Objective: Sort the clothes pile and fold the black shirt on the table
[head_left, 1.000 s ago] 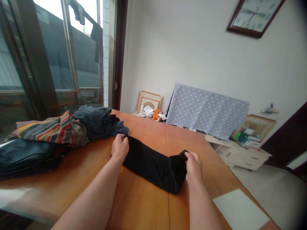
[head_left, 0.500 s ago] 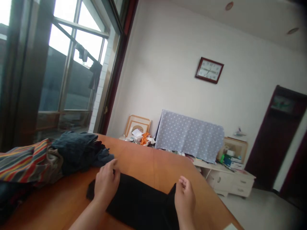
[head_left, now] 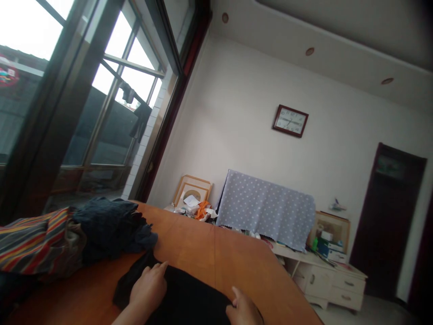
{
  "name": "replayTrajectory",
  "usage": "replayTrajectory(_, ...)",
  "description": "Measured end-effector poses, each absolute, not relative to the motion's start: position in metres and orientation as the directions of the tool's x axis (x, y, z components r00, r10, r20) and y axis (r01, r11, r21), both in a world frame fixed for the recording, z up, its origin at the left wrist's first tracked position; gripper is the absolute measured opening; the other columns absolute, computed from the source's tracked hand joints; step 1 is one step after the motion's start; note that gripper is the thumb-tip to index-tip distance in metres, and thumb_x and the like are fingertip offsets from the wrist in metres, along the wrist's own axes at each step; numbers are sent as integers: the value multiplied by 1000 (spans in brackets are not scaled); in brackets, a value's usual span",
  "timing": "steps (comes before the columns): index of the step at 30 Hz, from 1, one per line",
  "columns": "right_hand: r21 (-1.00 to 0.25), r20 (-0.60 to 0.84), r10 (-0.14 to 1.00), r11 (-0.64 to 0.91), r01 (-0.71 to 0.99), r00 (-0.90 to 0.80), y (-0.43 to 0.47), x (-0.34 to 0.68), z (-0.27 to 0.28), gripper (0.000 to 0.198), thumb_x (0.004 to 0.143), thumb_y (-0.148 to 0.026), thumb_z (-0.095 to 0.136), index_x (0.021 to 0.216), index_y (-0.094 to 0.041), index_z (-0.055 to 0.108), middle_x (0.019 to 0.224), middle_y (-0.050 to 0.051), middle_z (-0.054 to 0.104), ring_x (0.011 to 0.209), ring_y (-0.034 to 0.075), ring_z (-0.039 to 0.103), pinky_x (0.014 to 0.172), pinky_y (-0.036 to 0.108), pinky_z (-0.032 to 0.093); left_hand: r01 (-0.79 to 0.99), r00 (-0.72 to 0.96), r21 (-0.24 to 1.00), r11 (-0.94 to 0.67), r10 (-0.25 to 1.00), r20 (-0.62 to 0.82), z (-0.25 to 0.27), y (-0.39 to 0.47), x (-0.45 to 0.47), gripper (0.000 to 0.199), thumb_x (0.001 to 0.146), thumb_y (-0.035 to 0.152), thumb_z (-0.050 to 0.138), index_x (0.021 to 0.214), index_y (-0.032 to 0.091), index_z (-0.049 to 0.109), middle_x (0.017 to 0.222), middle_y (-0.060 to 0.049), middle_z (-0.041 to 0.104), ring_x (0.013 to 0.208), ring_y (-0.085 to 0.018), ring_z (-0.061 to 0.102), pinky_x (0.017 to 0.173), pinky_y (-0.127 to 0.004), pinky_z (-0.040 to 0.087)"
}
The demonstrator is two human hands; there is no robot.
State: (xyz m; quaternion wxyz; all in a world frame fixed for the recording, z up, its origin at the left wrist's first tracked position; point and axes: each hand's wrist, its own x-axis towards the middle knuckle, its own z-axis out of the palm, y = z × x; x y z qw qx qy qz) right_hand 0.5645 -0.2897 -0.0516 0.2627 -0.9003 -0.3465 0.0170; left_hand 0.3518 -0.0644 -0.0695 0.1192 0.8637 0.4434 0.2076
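Brown wood of the table [head_left: 192,239] carries a black cloth [head_left: 189,298] at its near side. The left hand [head_left: 149,285] rests over the cloth's left part, the right hand [head_left: 245,310] at its right end; each has a finger extended, but I cannot tell whether either grips. Smoothing or arranging seems the step in hand; the next move calls for evened edges. Farther left lie heaped clothes [head_left: 104,230].

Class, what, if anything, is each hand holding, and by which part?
The left hand is at the black cloth, towards its left end; the right hand is at its right part. Whether either grips it cannot be told.
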Motion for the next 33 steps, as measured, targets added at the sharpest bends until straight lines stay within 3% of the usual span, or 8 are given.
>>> replayTrajectory(6,-464,214,606,-627,625,767,-291,562,-52,22,74,-20,56,77,-32,73,89,1,75,87,22,71,74,29,48,694,502,430,-577,816,285,-63,-66,350,47,82,8,40,114,21,72,114,-13,63,105,-27,62,87,-38,47)
replayTrajectory(10,-484,312,586,-579,656,748,-291,563,-51,22,80,-23,51,79,-30,72,93,2,73,83,20,69,75,28,47,665,462,466,-583,812,357,-54,-68,347,32,86,17,45,95,26,74,103,-9,59,97,-24,61,80,-33,45)
replayTrajectory(17,-472,606,398,-518,714,689,-290,561,-43,17,82,-32,52,83,-28,68,117,5,71,112,28,62,92,37,43,592,315,535,-603,784,535,-39,-74,343,34,95,36,46,115,34,73,102,-5,59,97,-20,60,79,-29,45)
replayTrajectory(20,-534,603,401,-440,722,690,-288,557,-40,15,83,-35,52,83,-27,64,92,5,74,93,27,67,88,36,45,544,260,624,-561,820,510,-33,-76,340,39,97,42,41,125,35,67,104,-4,63,96,-20,63,76,-29,45)
replayTrajectory(25,-696,526,535,-176,696,661,-289,542,-33,19,86,-43,54,79,-26,57,73,2,64,73,22,60,70,30,44,382,135,831,-405,914,383,-34,-69,336,39,97,45,39,126,33,62,122,-4,68,109,-26,64,87,-34,46)
replayTrajectory(29,-888,312,847,98,450,430,-289,525,-26,27,81,-47,64,77,-23,53,65,-2,57,62,15,53,62,26,40,57,27,920,-388,922,387,-40,-57,340,35,92,46,47,115,27,65,112,-5,71,110,-27,64,93,-35,47)
replayTrajectory(31,-964,120,976,71,255,180,-290,517,-25,33,79,-51,67,85,-20,58,65,-2,60,58,13,54,60,24,39,-170,44,946,-277,957,288,-39,-55,342,40,87,50,52,114,23,65,99,-5,72,95,-25,68,81,-33,52)
replayTrajectory(33,-992,20,1000,18,124,15,-292,510,-26,40,80,-53,67,98,-17,62,70,2,67,56,13,57,57,23,38,-354,147,932,-80,979,140,-34,-59,341,46,82,51,60,118,22,63,84,-1,70,70,-20,67,63,-29,52)
